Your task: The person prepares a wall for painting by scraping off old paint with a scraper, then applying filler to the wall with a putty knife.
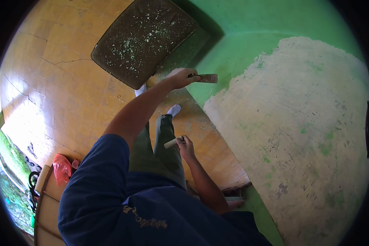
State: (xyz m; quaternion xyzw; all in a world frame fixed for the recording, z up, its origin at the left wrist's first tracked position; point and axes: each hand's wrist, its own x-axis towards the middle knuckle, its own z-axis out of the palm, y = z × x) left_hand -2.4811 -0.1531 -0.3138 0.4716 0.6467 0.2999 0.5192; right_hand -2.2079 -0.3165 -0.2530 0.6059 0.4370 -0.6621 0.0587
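My left hand is stretched out towards the wall, its fingers closed round a flat scraper with a dull, worn blade. The blade points right and overlaps the green painted wall in this view. Nearer my body, my right hand grips a short pale cylinder, like a wooden handle, held over my leg. One end of it is hidden in the fingers. To the right of both hands spreads a large bare patch of wall, whitish with green specks and a ragged paint edge.
A dark brown padded seat, strewn with paint flakes, stands beyond my left hand. My socked foot rests on the cracked yellowish tiled floor. A red plastic bag and curved furniture are at the lower left.
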